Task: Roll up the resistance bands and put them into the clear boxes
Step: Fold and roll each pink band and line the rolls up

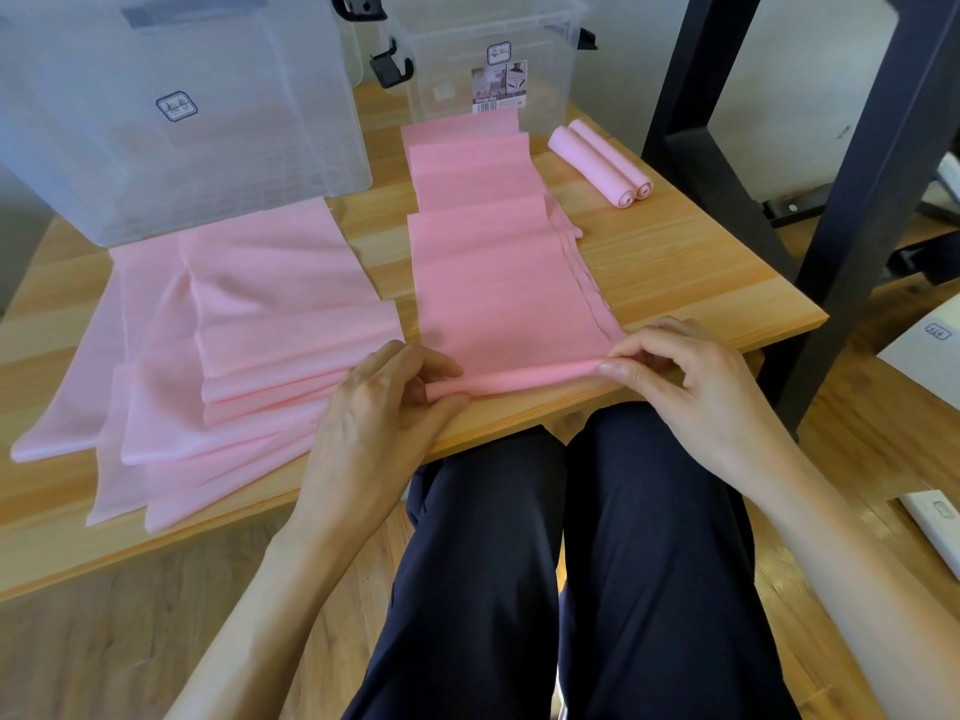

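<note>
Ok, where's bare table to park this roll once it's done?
Bare wood lies right of the spread band, below the two finished rolls, out to the table edge. The left side is crowded with the loose band pile.

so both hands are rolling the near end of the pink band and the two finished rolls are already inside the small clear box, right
Not quite. Both hands, left hand and right hand, do pinch the rolled near end of the pink band, but the two finished rolls are not inside the small clear box. The head view shows them lying on the wooden table, to the right of that box.
</note>
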Demonstrator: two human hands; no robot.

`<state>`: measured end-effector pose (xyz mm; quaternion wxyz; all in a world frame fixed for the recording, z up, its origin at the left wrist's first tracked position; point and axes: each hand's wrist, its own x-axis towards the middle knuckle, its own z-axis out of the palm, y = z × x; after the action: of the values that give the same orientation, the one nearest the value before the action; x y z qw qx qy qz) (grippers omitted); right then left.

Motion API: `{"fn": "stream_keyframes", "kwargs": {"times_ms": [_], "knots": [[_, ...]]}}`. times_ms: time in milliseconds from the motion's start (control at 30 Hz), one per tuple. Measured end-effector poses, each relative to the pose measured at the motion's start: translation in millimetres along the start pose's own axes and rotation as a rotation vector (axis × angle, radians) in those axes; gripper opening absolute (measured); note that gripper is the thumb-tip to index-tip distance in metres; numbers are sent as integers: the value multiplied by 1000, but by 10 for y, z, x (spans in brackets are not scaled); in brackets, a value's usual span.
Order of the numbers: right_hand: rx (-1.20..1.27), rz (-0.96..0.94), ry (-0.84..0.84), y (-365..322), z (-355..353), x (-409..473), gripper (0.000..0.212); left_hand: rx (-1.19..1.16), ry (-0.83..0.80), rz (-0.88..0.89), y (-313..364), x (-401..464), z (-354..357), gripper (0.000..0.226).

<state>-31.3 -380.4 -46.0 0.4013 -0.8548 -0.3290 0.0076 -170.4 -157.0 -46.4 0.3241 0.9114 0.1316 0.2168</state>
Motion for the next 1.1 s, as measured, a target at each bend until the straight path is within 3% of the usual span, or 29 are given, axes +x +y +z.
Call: {"fn": "stream_keyframes", "kwargs": {"times_ms": [300, 567, 900, 1000, 1100], "knots": [[180, 100, 36, -135, -16, -11, 23, -72, 1, 0, 76, 33, 18, 8], [802, 338, -10, -286, 58, 31, 27, -209, 21, -69, 141, 63, -15, 5], [947, 336, 68, -383, -17, 196, 20, -561, 140, -227, 232, -82, -146, 31], [970, 324, 84, -393, -45, 248, 23, -657, -9, -348, 319, -93, -200, 18], [1009, 304, 91, -409, -62, 303, 23, -799, -249, -413, 361, -27, -103, 24]]}}
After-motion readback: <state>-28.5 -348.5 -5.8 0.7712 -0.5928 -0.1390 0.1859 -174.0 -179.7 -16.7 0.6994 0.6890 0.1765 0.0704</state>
